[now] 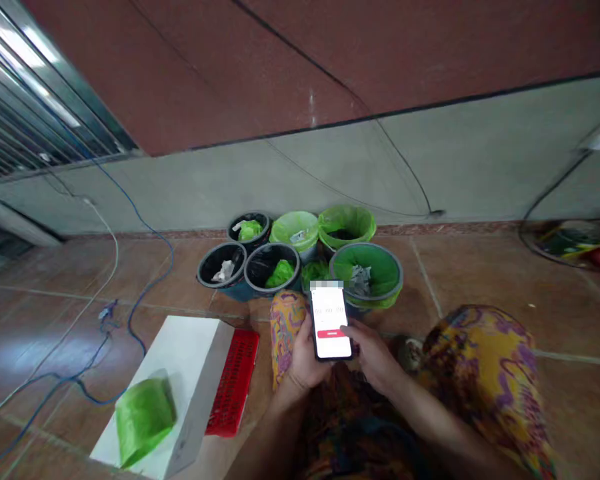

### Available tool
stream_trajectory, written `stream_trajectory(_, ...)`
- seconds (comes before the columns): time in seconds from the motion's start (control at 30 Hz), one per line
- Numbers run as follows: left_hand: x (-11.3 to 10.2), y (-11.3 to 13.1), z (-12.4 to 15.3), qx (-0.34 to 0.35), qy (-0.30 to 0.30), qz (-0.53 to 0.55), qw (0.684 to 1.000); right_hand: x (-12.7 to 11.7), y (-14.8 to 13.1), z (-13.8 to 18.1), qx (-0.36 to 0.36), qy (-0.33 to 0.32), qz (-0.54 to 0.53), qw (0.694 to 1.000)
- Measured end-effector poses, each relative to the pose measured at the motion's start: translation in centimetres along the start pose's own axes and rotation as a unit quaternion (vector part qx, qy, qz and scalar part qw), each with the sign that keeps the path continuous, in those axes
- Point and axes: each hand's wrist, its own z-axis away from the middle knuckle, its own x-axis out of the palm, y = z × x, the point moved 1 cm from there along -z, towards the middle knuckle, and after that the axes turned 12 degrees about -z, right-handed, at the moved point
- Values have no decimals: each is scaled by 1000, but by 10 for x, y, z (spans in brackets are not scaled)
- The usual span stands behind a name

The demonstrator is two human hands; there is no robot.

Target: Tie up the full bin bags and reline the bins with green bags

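Note:
I hold a smartphone (331,321) upright in front of me, its white screen lit with a red button near the bottom. My left hand (304,360) wraps round its left edge and back. My right hand (373,353) cups the right side, the thumb resting on the screen by the red button. Beyond the phone stand several small bins (300,257) against the wall, some lined with green bags and holding crumpled paper. My knees, in a yellow and purple patterned cloth (485,373), frame the hands.
A white box (190,373) lies on the tiled floor at my left with a folded green bag (144,419) on it and a red perforated tray (234,387) beside it. Blue and white cables (130,293) trail across the floor at left. A fan base (570,243) stands at far right.

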Motion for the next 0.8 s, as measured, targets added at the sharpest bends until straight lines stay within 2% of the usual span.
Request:
stream_trajectory(0.57, 2, 1, 0, -8, 8, 17, 1000, -3, 2, -1, 0, -1, 7, 1000)
stream_trajectory(0.8, -1, 1, 0, -7, -9, 7, 1000, -2, 2, -2, -4, -3, 14, 1000)
